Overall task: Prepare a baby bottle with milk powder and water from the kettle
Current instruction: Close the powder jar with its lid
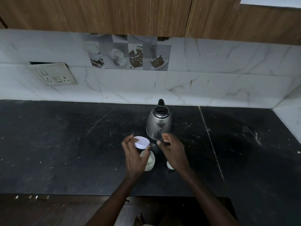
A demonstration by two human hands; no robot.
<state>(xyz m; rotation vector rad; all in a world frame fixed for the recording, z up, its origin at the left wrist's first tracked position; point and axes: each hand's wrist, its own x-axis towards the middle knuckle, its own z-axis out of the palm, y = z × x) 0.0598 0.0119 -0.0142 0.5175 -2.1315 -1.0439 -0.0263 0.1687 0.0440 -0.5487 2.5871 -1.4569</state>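
Note:
A steel kettle point(159, 125) with a black lid and handle stands on the black counter point(65, 144) near the wall. In front of it, my left hand point(134, 156) holds a round white lid point(142, 142) by its rim, lifted above an open jar of pale milk powder point(149, 161). My right hand point(173, 152) hovers to the right with relaxed fingers and holds nothing. Below it, part of a small pale object point(169, 165) shows, likely the baby bottle; most of it is hidden.
A marble-tiled backsplash point(211, 85) with a socket plate point(55, 75) runs behind the counter. Wooden cabinets point(130, 13) hang overhead. A seam point(211, 144) crosses the counter to the right of the kettle. A side wall point(290, 115) closes the right end.

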